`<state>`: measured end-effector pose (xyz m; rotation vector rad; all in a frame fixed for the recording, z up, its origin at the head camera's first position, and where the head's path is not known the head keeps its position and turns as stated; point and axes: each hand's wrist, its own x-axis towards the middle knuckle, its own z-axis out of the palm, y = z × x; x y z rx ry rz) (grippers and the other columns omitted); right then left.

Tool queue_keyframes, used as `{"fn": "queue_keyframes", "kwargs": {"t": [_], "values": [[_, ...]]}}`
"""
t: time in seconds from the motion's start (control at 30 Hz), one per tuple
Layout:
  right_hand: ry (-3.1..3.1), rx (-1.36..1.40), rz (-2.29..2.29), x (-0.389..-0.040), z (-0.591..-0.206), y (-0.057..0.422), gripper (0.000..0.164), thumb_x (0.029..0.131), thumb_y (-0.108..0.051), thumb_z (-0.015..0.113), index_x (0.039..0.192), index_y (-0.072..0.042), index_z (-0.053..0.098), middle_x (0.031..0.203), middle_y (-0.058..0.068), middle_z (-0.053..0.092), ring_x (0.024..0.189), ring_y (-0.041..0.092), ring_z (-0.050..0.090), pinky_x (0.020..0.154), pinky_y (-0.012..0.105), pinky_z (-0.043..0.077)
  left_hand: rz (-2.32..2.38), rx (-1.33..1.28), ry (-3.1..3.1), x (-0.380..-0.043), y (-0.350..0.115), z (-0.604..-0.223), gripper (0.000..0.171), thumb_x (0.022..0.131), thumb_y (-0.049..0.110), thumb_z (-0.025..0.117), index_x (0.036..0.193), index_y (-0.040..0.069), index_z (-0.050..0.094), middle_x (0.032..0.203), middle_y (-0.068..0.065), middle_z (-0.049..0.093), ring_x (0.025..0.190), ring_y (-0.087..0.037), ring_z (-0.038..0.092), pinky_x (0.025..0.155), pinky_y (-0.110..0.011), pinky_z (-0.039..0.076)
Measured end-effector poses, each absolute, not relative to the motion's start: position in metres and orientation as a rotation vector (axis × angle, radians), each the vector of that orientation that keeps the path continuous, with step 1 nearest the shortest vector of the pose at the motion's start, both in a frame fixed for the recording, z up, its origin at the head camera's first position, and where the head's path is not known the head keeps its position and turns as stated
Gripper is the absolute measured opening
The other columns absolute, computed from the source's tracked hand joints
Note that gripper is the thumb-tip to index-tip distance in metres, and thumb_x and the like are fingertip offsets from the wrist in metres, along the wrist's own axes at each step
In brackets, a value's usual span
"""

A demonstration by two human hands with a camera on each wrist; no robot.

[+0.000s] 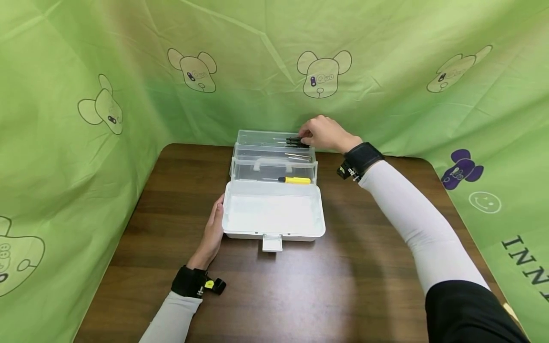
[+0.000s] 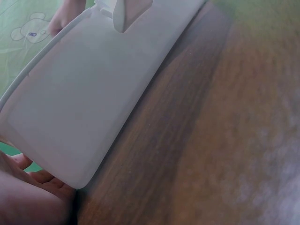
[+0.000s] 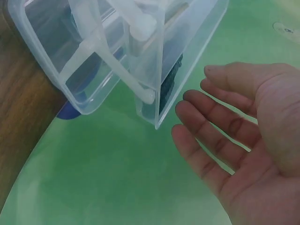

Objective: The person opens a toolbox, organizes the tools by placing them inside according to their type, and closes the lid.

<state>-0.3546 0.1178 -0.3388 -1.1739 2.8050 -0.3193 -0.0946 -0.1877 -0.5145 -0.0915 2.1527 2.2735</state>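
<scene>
A white toolbox (image 1: 274, 209) stands open on the table, its clear trays fanned out behind it in tiers. My left hand (image 1: 213, 228) touches the box's left side; in the left wrist view its fingers (image 2: 44, 178) lie against the box end. Over the right end of the rearmost tray (image 1: 261, 138) is my right hand (image 1: 323, 133), beside several thin black-handled tools (image 1: 293, 141). The right wrist view shows this hand's fingers (image 3: 201, 150) spread and loosely bent, nothing between them. Slim metal pieces (image 1: 298, 156) lie in the middle tray, and a yellow-handled screwdriver (image 1: 296, 180) in the front tray.
A brown wooden table (image 1: 171, 200) carries the box. Green printed cloth (image 1: 257, 95) hangs close behind the trays and along both sides. The white latch (image 1: 272, 243) juts out from the box's front, and pale hinge arms (image 3: 124, 70) link the trays.
</scene>
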Motion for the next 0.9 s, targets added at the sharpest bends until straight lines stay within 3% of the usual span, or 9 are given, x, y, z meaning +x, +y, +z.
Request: {"fn": "queue_keyframes", "kwargs": {"t": [0.23,0.9], "values": [[2.832,-1.130,-0.320,-0.354,-0.336,0.131,0.024,0.101,-0.019,0.072,0.119,-0.004,0.080,0.110,0.013,0.078,0.101,0.029,0.073,0.090,0.051,0.057,2.295,-0.071,2.139,-0.097,-0.188,-0.516,0.065,0.116,0.048,0.020,0.171,0.011,0.015,0.176,-0.009,0.013,0.161,-0.028,0.012,0.128,-0.052,0.013],[2.949,-1.027,-0.157,-0.336,-0.337,0.213,0.021,0.102,-0.016,0.070,0.116,-0.004,0.079,0.100,0.013,0.078,0.088,0.030,0.073,0.076,0.053,0.058,2.301,-0.090,2.140,-0.101,-0.186,-0.520,0.064,0.117,0.047,0.020,0.170,0.012,0.018,0.175,-0.009,0.018,0.158,-0.027,0.019,0.125,-0.050,0.018]]}}
